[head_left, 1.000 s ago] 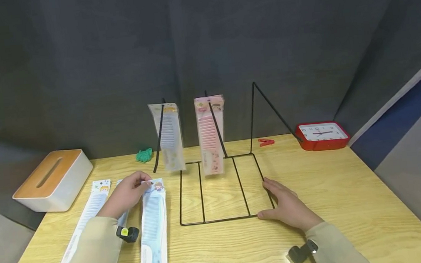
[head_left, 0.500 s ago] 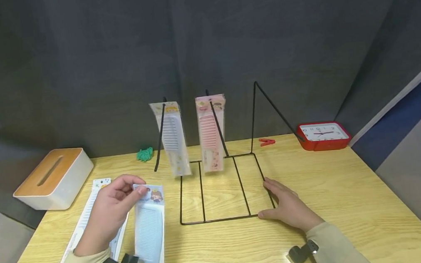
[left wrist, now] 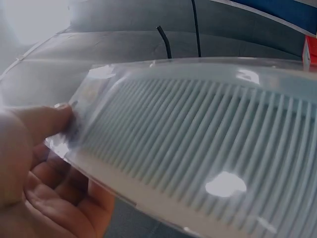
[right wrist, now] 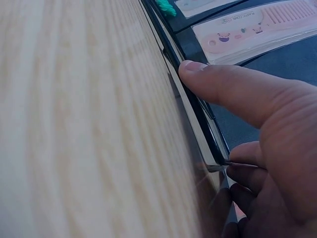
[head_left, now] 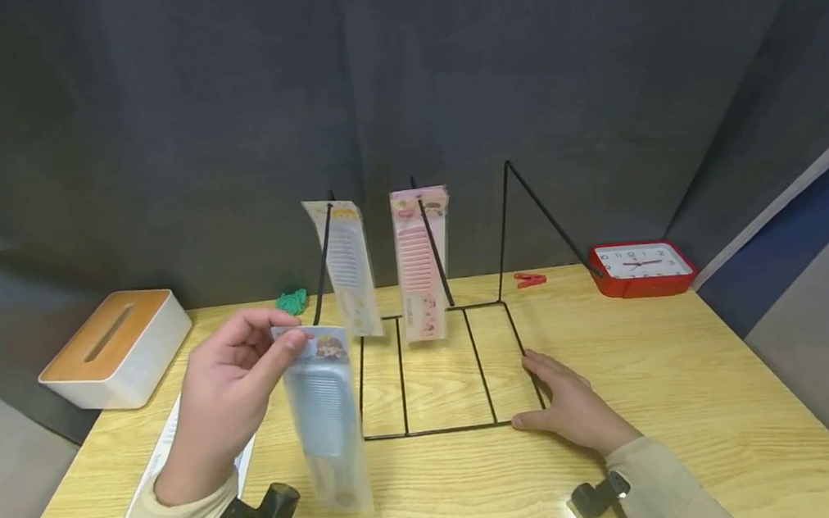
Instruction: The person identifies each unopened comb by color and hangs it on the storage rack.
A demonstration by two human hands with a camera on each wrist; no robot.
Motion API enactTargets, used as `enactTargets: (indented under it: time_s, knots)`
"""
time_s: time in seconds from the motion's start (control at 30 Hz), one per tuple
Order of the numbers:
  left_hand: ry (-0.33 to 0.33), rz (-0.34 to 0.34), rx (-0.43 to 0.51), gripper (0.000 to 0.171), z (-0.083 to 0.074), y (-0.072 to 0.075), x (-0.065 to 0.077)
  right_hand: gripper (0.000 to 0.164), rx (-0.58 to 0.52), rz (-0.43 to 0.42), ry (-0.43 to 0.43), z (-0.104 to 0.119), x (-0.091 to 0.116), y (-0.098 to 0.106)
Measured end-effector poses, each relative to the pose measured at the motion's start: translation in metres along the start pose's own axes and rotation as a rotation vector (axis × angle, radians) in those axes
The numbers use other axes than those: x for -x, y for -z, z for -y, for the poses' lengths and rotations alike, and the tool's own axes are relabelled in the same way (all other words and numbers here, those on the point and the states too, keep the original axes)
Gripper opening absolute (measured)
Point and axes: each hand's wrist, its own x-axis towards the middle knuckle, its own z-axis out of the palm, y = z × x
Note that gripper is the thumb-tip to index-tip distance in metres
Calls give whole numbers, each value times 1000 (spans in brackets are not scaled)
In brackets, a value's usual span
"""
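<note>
My left hand [head_left: 229, 390] pinches the top corner of a blue comb in a clear package [head_left: 325, 423], between thumb and fingers. The package hangs tilted above the table, left of a black wire rack [head_left: 448, 430]. In the left wrist view the comb's teeth [left wrist: 208, 134] fill much of the frame. The right hand [head_left: 571, 402] rests at the rack's front right corner, thumb on the front bar and fingers along the side bar. A packaged light blue comb [head_left: 347, 265] hangs on the rack's left hook, and packaged pink combs [head_left: 417, 267] on the middle one.
Partly behind the left arm, packaged combs [head_left: 161, 454] lie on the wooden table [head_left: 465, 493]. A white tissue box with a wooden lid [head_left: 146, 365] stands at left. Green string [head_left: 292, 302], a red clip [head_left: 531, 279] and a red clock [head_left: 643, 268] are along the back.
My left hand has lifted the blue packaged comb off the table and carried it right, towards the rack. The right hand has stayed at the rack's corner.
</note>
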Motion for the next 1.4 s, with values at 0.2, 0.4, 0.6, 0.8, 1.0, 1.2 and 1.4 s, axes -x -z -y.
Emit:
enactTargets:
  time_s: [0.2, 0.4, 0.6, 0.8, 1.0, 1.2, 1.4]
  knots:
    - [-2, -23, -99, 11, 1, -4, -7, 106, -20, 6, -13, -1, 0, -1]
    - [56, -43, -178, 10, 11, -5, -13, 105, -16, -3, -2, -3, -1, -1]
    - [106, -46, -220, 18, 22, -7, -31, 106, -11, 21, 2, -5, 0, 1]
    - [123, -67, -257, 25, 35, -11, -60, 103, 16, 14, 30, -8, -1, 5]
    - [232, -82, -243, 29, 46, -16, -92, 101, 2, 23, 43, -11, -1, 6]
    - [359, -155, -176, 30, 62, -17, -120, 100, -15, 27, 45, -12, -2, 5]
    - [379, -215, -227, 36, 73, -18, -140, 99, -29, 24, 32, -13, -1, 5]
